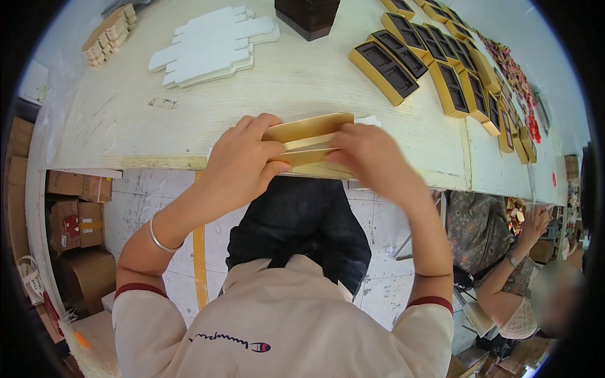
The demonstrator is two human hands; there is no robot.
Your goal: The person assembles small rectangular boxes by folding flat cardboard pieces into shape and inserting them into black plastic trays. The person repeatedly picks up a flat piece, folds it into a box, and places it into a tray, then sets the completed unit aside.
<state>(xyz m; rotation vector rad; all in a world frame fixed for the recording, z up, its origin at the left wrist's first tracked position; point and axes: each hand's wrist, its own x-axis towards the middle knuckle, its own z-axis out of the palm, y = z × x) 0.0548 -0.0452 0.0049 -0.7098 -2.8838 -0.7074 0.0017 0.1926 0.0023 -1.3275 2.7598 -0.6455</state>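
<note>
Between my two hands, just above the table's near edge, is a narrow gold cardboard box [309,129] with its long sides raised. My left hand [249,154] grips its left end, thumb on the near wall and fingers over the far side. On the right end, my right hand [372,154] pinches the cardboard; it is slightly blurred. The inside of the box looks hollow between the walls. A bit of white sheet [367,120] shows behind my right hand.
Flat white die-cut cardboard [211,47] lies stacked at the far left, beside stacked tan pieces [110,36]. A pile of dark trays [307,19] stands at the back. Gold boxes with black inserts [384,69] fill the right. A co-worker [510,271] sits at the right.
</note>
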